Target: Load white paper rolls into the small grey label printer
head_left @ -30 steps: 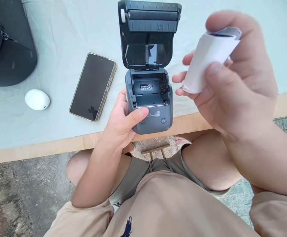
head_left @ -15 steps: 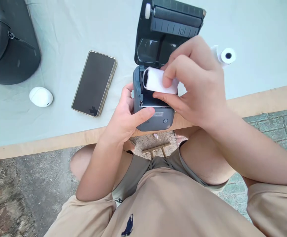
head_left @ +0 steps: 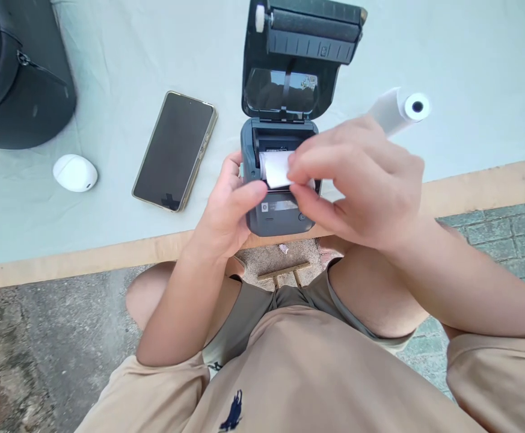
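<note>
A small dark grey label printer (head_left: pixel 280 219) stands at the table's front edge with its lid (head_left: pixel 284 90) swung up and back. My left hand (head_left: pixel 233 207) is wrapped round the printer's left side, thumb lying over the front rim. Inside the printer's bay sits a white paper roll (head_left: pixel 276 168), its loose end toward the front. My right hand (head_left: pixel 356 174) pinches that loose end between thumb and fingers, and it covers the right part of the bay. Another white paper roll (head_left: pixel 417 107) lies on the table beyond my right hand, partly unrolled.
A phone (head_left: pixel 174 153) lies face up left of the printer. Further left are a white oval case (head_left: pixel 75 172) and a black zipped bag (head_left: pixel 23 84). The pale cloth (head_left: pixel 122 48) covers the table up to its wooden front edge (head_left: pixel 86 261), with my legs below it.
The paper roll has gone down from above the printer into its bay. My right hand has shifted from gripping the roll's body to pinching its loose end.
</note>
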### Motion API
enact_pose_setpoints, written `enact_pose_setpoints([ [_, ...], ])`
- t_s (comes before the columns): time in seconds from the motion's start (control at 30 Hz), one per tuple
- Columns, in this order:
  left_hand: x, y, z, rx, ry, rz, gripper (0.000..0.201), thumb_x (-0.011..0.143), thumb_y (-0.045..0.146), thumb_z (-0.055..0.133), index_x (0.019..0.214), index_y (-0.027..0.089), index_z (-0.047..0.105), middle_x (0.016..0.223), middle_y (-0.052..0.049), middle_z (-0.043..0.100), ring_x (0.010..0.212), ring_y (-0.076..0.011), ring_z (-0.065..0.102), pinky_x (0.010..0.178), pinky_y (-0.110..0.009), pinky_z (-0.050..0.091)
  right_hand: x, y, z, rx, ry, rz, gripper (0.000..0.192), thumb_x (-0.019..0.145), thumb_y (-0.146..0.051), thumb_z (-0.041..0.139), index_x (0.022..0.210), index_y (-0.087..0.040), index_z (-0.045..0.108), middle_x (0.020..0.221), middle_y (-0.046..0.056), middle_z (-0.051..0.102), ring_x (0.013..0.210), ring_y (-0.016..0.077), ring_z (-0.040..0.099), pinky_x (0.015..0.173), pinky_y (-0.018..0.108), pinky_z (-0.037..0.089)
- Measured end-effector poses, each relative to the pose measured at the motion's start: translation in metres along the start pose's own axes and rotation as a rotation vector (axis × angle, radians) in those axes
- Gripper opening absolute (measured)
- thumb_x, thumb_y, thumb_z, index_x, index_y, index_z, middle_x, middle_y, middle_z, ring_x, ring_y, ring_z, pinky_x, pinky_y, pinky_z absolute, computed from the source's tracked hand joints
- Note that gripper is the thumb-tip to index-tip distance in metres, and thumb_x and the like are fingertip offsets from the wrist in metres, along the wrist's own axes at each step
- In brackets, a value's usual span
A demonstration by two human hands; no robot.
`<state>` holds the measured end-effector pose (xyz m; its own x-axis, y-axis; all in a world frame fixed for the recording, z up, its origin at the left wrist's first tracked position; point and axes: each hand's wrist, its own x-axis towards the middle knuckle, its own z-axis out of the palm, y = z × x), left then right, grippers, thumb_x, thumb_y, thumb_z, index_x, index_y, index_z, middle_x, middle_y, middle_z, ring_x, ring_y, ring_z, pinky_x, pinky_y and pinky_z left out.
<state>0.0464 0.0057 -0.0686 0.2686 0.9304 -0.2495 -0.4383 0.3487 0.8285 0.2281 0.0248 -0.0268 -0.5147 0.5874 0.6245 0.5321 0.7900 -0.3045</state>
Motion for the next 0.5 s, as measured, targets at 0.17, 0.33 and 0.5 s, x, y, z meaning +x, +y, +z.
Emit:
enact_pose_setpoints([
  [0.17,0.002,-0.002,-0.002,-0.028,0.038,0.022,0.049,0.071,0.039,0.081,0.110,0.028,0.053,0.103,-0.001,0.069,0.097,-0.0212,0.069,0.074,-0.033,0.059,-0.011,-0.008,0.011,0.088,0.007,-0.088,0.010,0.088,-0.015,0.056,0.094,-0.022,0.053,0.084,-0.008,0.067,0.096,0.0078,0.068,0.078,0.029,0.045],
  [0.33,-0.002,-0.001,0.002,-0.008,0.100,0.049,0.058,0.066,0.026,0.085,0.114,0.024,0.052,0.103,-0.001,0.067,0.089,-0.0189,0.068,0.073,-0.032,0.059,-0.011,0.005,0.005,0.180,0.043,0.043,0.018,0.084,-0.022,0.063,0.099,-0.022,0.053,0.095,0.000,0.066,0.106,0.0141,0.063,0.094,0.034,0.053],
  [0.5,-0.002,-0.002,0.002,0.052,0.058,0.065,0.066,0.066,0.035,0.085,0.118,0.027,0.046,0.112,-0.005,0.069,0.113,-0.0302,0.068,0.076,-0.034,0.061,-0.013,0.012,0.000,0.106,-0.073,0.178,0.027,0.089,-0.036,0.062,0.109,-0.022,0.051,0.108,0.005,0.060,0.106,0.0128,0.057,0.093,0.032,0.053],
])
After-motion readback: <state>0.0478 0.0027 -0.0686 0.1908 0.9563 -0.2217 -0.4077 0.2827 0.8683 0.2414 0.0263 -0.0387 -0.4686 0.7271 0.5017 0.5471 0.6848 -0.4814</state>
